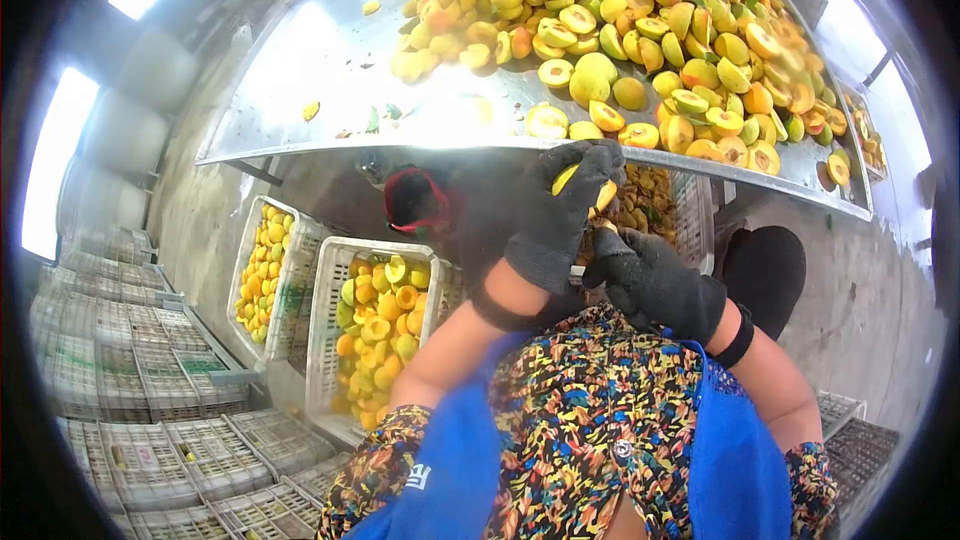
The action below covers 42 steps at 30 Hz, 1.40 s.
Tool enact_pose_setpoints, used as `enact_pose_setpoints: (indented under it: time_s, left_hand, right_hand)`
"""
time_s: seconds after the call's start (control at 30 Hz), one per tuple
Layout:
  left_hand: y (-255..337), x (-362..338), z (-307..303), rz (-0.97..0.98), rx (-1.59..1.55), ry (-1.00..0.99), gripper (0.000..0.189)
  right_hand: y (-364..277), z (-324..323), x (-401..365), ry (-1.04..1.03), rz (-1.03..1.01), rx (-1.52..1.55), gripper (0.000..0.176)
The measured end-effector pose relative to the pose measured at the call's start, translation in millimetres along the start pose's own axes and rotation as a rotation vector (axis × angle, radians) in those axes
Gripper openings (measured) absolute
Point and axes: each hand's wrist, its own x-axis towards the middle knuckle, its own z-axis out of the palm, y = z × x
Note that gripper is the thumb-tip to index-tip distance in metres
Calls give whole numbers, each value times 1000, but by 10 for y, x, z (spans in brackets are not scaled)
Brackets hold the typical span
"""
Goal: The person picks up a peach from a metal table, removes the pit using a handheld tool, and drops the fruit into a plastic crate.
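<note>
My left hand (575, 195), in a black glove, is closed around yellow peach pieces; a cut peach half (604, 197) shows between its fingers. My right hand (655, 280), also gloved in black, is just below it with thumb and fingers pinched together. Something small and brownish shows at its fingertips, too small to name. Both hands are in front of the metal table's (300, 70) near edge. Many halved yellow peaches (690, 100) are heaped on that table, some with the pit cavity showing. Beneath the hands, a crate of brown pits or scraps (645, 202) is partly hidden.
Two white plastic crates of peach halves, one nearer (380, 325) and one farther left (265, 275), stand on the floor. Stacked crates (150, 350) fill the left side. A red-rimmed dark container (415, 202) is under the table edge. My knee (765, 275) is at the right.
</note>
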Motion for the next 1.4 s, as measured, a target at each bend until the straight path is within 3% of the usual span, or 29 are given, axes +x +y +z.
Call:
enact_pose_setpoints:
  time_s: [0.07, 0.1, 0.17, 0.23, 0.33, 0.43, 0.53, 0.63, 0.67, 0.77, 0.87, 0.93, 1.13, 1.17, 1.2, 1.27, 1.33, 1.4]
  left_hand:
    - [-34, 93, -107, 408, 309, -241, 24]
    - [6, 116, -139, 442, 328, -325, 22]
    - [88, 162, -202, 510, 353, -496, 17]
    - [151, 108, -211, -24, -65, -504, 19]
    - [68, 108, -178, -66, 23, -389, 24]
    - [-27, 212, -264, 27, 295, -554, 27]
    - [37, 164, -218, 66, 276, -503, 34]
    - [161, 119, -186, -143, -86, -560, 40]
    - [155, 146, -204, -185, -257, -572, 31]
    - [-92, 166, -197, -192, -323, -460, 32]
    - [-284, 75, -92, -3, -373, -284, 35]
    - [-339, 40, -50, -127, -546, -212, 37]
    - [-220, 25, 155, -232, -667, -65, 38]
    - [-217, 31, 171, -261, -686, -56, 38]
    - [-456, 89, 172, -247, -784, -55, 37]
    - [-588, 59, 192, -69, -540, 46, 37]
    - [-582, 91, 211, -212, -707, 150, 36]
    - [-710, 192, 79, -275, -1022, 85, 32]
  right_hand:
    - [-3, -33, -14, -42, -43, 9, 58]
    - [-24, -52, -35, -80, -98, 21, 58]
    - [-36, -86, -47, -193, 23, 251, 59]
    - [-19, -129, -34, -331, 385, 686, 59]
    - [30, -154, -13, -316, 367, 535, 60]
    - [14, -115, 0, -263, 398, 434, 60]
    - [51, -188, 26, -456, 448, 684, 58]
    - [289, -244, 127, -672, 444, 989, 58]
    - [322, -257, 123, -644, 432, 996, 57]
    - [271, -287, 118, -595, 412, 1034, 56]
    - [351, -290, 130, -649, 425, 1131, 55]
    - [401, -294, 171, -718, 402, 1177, 54]
    - [436, -324, 148, -431, 387, 994, 56]
    - [463, -314, 133, -280, 295, 758, 54]
    - [503, -299, 118, -145, 199, 515, 53]
    - [554, -312, 140, -198, 230, 632, 50]
    - [894, -333, 170, 14, -38, 125, 49]
    - [926, -327, 169, 40, -195, -264, 33]
